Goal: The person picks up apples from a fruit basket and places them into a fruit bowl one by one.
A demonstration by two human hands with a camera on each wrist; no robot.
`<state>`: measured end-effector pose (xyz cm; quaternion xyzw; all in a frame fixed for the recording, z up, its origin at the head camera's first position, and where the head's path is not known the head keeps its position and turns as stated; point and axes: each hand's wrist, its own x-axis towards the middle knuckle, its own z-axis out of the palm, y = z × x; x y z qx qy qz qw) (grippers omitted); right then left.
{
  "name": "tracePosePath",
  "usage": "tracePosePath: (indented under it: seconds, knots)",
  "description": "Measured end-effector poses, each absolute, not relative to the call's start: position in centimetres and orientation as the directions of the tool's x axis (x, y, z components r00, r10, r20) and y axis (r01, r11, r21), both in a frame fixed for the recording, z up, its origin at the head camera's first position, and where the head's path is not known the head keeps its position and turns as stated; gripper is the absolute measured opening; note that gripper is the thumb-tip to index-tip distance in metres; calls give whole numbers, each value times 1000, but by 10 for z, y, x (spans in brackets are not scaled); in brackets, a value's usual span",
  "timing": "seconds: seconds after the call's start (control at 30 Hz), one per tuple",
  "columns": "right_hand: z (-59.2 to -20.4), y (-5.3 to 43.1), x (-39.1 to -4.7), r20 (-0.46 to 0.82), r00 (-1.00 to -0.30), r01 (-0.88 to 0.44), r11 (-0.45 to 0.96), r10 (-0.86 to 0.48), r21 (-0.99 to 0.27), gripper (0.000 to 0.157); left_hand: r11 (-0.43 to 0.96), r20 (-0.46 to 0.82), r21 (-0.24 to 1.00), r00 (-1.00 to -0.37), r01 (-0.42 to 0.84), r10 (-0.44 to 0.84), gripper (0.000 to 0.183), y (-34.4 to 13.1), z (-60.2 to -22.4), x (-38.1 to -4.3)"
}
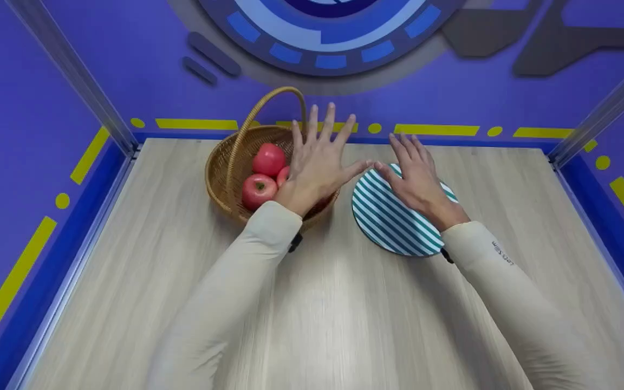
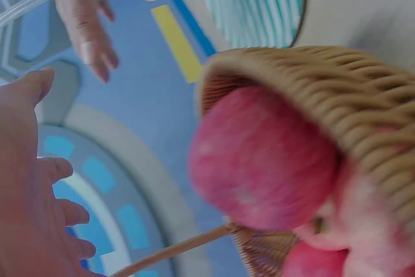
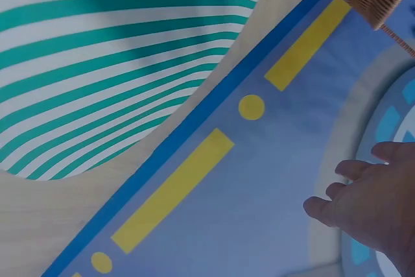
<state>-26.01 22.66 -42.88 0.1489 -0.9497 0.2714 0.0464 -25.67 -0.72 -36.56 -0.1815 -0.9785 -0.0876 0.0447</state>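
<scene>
My left hand (image 1: 317,165) is spread above the right part of a wicker basket (image 1: 217,176), fingers straight and holding nothing. Several red apples (image 1: 259,189) lie in the basket, some hidden under that hand; in the left wrist view a large apple (image 2: 262,160) shows close by the woven rim. Over a round mat (image 1: 393,227) with green and white stripes hovers my right hand (image 1: 416,181), its fingers extended and grasping nothing. The thumbs of both hands come close together between basket and mat. In the right wrist view the right hand (image 3: 373,199) appears beyond the striped mat (image 3: 117,63).
The basket's tall arched handle (image 1: 244,127) rises at the back left of the left hand. A light wooden table (image 1: 312,325) carries everything. Blue panels with yellow marks (image 1: 436,130) wall it in at the back and sides, with metal posts (image 1: 109,122) at the corners.
</scene>
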Motion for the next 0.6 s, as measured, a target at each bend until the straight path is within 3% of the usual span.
tracePosePath:
  seconds: [0.6]
  knots:
    - [-415,200,-252,209,-941,-338,731,-265,-593,85,899,304,181,-892,398,334,91,-36,-310,-237]
